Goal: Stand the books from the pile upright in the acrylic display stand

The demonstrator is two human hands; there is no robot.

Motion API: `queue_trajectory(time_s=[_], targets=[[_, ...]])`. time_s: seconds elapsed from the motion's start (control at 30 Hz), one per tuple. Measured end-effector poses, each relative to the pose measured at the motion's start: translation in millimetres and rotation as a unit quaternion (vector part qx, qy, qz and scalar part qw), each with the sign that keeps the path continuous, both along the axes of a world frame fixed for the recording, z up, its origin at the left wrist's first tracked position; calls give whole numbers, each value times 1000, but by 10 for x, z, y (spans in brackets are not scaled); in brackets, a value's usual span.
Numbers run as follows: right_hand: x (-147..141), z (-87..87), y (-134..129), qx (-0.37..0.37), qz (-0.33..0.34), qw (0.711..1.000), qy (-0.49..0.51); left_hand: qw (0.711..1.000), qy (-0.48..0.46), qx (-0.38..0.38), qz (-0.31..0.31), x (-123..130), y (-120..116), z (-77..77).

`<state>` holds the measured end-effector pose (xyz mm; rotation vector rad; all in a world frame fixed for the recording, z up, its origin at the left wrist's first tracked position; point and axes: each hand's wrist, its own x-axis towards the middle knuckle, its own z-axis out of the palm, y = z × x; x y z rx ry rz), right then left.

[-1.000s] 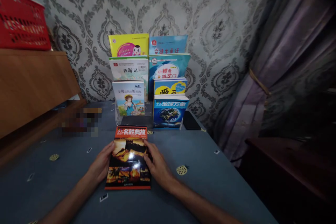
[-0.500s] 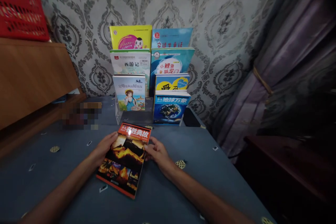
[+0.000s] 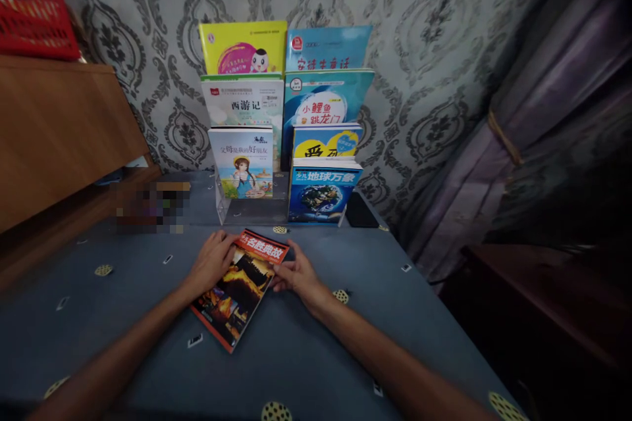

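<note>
Between my two hands is a book (image 3: 241, 283) with a red title band and dark golden pictures on its cover, tilted with its top to the right. My left hand (image 3: 213, 262) lies over its left edge, fingers curled near the top corner. On the opposite edge, my right hand (image 3: 299, 276) grips the book with the thumb on the cover and fingers partly hidden behind. Just beyond stands a clear book rack (image 3: 237, 216) with several books, among them a white one with a girl on its cover (image 3: 244, 168) and a blue one with a globe (image 3: 322, 197).
A dark flat object like a phone (image 3: 362, 210) lies right of the rack. On the left are a wooden cabinet (image 3: 59, 138) and a red basket (image 3: 37, 13) on top of it. A purple curtain (image 3: 474, 164) hangs at the right beside a dark piece of furniture (image 3: 523, 296).
The book has turned clockwise and its lower end has risen. My left hand has shifted up and right, further over the cover. The whole view has tipped slightly downward.
</note>
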<state>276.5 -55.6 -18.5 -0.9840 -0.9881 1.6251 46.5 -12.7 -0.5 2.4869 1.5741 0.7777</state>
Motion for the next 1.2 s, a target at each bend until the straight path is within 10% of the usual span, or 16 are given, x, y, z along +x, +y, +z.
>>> queue_trajectory(time_s=[0.3, 0.47, 0.77, 1.2], targets=[[28, 24, 32, -17, 4, 1000, -15, 991, 134, 7, 17, 88, 99, -26], [173, 110, 81, 42, -1, 983, -179, 992, 122, 19, 12, 137, 140, -27], [267, 94, 55, 341, -70, 794, -498, 990, 142, 17, -15, 202, 188, -17], [332, 26, 122, 304, -95, 830, -457, 994, 102, 13, -40, 191, 230, -30]])
